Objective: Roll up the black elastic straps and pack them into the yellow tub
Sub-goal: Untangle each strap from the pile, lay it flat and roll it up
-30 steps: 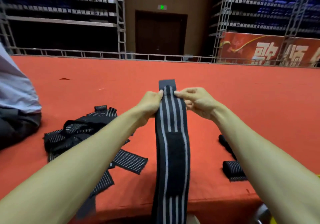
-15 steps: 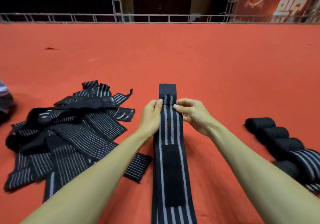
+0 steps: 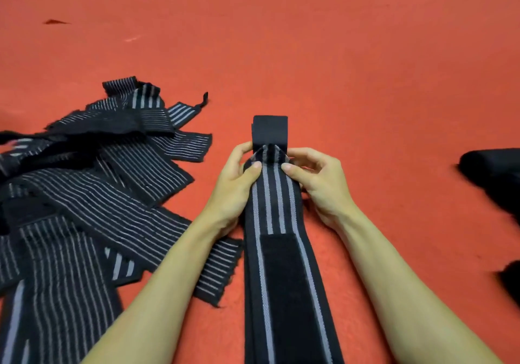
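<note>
A long black elastic strap [image 3: 277, 265] with grey stripes and a black fastening patch runs from the bottom edge up the middle of the red carpet. My left hand [image 3: 237, 183] pinches its left edge near the far end, thumb on top. My right hand [image 3: 315, 179] pinches the right edge opposite. Between my thumbs the strap buckles up into a small fold, and its plain black end tab [image 3: 270, 131] sticks out beyond my fingers. The yellow tub is out of view.
A loose pile of unrolled striped straps [image 3: 92, 183] covers the carpet to my left. Rolled black straps [image 3: 495, 172] lie at the right edge, blurred. Red carpet [image 3: 309, 39] stretches ahead to a metal rail at the top.
The view has tilted down and closer. My hands have pushed the strap's far end up into a small fold, where it lay flat before.
</note>
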Available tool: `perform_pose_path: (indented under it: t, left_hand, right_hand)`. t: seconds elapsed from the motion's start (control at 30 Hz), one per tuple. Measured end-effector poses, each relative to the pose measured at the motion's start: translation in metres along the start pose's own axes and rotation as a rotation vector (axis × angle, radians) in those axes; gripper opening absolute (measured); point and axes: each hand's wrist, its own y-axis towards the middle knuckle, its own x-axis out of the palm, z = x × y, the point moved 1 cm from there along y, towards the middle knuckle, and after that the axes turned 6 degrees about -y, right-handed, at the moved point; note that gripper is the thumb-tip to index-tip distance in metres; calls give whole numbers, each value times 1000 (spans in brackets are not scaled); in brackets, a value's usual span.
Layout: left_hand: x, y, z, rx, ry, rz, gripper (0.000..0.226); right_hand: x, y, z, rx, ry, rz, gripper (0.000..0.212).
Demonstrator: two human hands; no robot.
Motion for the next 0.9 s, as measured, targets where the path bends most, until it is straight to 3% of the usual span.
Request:
perform_pose_path:
  t: [0.2,0.4,0.53,0.67,0.83,0.9]
  left_hand:
    - [0,-2,3,-4,-98,-12,33]
    - [-1,-1,0,-13,-114,9,33]
    - [-5,-4,1,-14,-234,-82,23]
    - [-4,-4,2,49,-78,-73,9]
    - [-5,-9,1,206,119,-31,30]
    - [-4,-10,3,252,150,-43,39]
  right_hand:
    - [-2,1,-6,49,178,18,27]
    - [3,-4,-8,14,88,54,30]
    - [4,-8,-10,-79,-16,64,35]
    - [4,-8,-10,-116,-19,64,35]
    - [4,-6,-9,-93,17,62,36]
    - [4,-3,-6,-39,89,59,27]
